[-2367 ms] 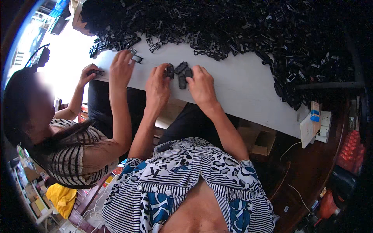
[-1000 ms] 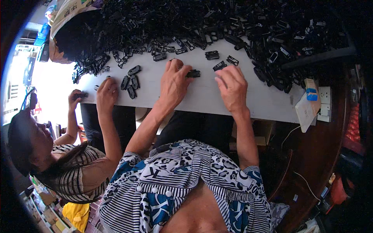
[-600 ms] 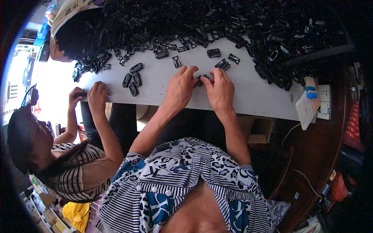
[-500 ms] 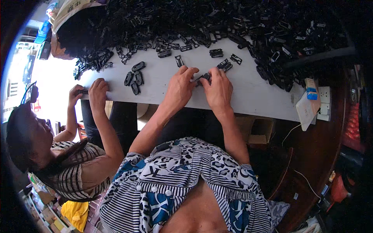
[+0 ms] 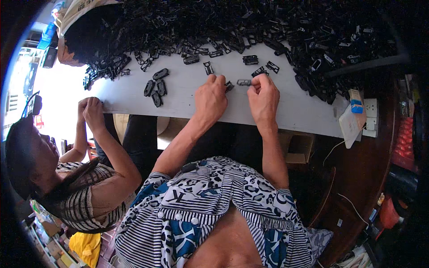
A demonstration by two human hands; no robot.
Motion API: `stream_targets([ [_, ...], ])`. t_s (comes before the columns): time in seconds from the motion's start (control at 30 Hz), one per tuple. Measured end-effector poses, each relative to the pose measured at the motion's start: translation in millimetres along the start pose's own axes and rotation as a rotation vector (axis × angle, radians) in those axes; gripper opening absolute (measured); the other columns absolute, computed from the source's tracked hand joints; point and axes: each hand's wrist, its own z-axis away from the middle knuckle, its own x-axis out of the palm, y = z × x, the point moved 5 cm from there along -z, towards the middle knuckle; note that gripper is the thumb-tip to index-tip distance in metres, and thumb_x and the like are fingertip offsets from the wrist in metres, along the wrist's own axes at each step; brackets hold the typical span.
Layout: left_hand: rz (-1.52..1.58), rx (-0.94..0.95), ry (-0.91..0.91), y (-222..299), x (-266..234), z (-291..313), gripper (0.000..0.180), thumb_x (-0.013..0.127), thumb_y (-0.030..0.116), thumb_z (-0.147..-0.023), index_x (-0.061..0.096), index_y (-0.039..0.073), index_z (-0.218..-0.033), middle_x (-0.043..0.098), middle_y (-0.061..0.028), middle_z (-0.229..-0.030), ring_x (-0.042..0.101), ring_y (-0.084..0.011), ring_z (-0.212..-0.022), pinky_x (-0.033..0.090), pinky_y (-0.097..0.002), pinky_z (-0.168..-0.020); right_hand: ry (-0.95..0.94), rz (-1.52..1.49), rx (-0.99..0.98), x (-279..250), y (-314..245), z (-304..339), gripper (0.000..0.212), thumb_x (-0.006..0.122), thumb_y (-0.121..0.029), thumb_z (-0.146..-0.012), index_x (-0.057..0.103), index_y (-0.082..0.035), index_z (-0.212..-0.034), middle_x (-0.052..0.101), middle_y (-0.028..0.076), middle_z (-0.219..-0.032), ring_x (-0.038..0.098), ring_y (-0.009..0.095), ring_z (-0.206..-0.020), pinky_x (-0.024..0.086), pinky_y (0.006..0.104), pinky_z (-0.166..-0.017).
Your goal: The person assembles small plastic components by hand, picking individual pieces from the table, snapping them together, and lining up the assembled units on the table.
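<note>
My left hand (image 5: 210,99) is closed over the white tabletop, its fingers round a small black plastic part (image 5: 229,85) that sticks out on the right. A short gap away, my right hand (image 5: 264,99) pinches another small part, an oblong black plastic piece (image 5: 244,82), between thumb and fingertips. The two pieces are apart. Beyond my left fingertips lies a loose black frame-like part (image 5: 208,68). More such parts lie past my right hand, among them an open-framed one (image 5: 272,67) and a dark block-shaped one (image 5: 250,60).
A large heap of black plastic parts (image 5: 214,27) covers the far side of the table (image 5: 178,105). Several oblong parts (image 5: 161,87) form a small group to the left. A co-worker's hands (image 5: 91,111) are at the left edge. A notepad (image 5: 351,123) lies at the right edge.
My hands have drawn apart: the right has shifted right with its oblong piece, separating it from the part at my left hand. The co-worker's hands have moved closer together.
</note>
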Motion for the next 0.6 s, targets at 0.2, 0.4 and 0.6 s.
stream_targets([
  [0.2, 0.639, -0.353, -0.188, -14.2, 4.9, -1.7, 0.004, 0.065, 0.001, -0.084, 0.062, 0.000, -0.086, 0.061, -0.0051, -0.073, 0.059, -0.0157, -0.065, 0.045, -0.0280, -0.056, 0.072, -0.032, -0.049, 0.2, -6.3, 5.5, 0.020, 0.070, -0.013, -0.085, 0.061, 0.000, -0.097, 0.062, 0.013, -0.087, 0.063, 0.029, -0.075, 0.050, 0.0403, -0.067],
  [0.4, 1.150, -0.427, -0.265, -7.8, 20.8, 15.2, 0.003, 0.061, -0.002, -0.088, 0.062, 0.000, -0.090, 0.063, -0.0016, -0.081, 0.059, -0.0099, -0.068, 0.046, -0.0243, -0.058, -0.182, -0.429, -0.122, 5.8, -15.5, 18.9, 0.028, 0.073, -0.010, -0.083, 0.063, -0.001, -0.107, 0.061, 0.010, -0.091, 0.062, 0.021, -0.076, 0.050, 0.0331, -0.066],
  [0.6, 1.459, -0.449, -0.487, -2.9, 34.3, 20.1, 0.021, 0.059, 0.002, -0.093, 0.060, 0.000, -0.114, 0.064, -0.0070, -0.101, 0.064, -0.0138, -0.086, 0.056, -0.0266, -0.074, -0.120, -0.362, -0.083, -0.7, -6.1, 22.2, 0.032, 0.073, -0.005, -0.078, 0.061, 0.000, -0.107, 0.059, 0.012, -0.095, 0.063, 0.027, -0.082, 0.051, 0.0376, -0.072],
])
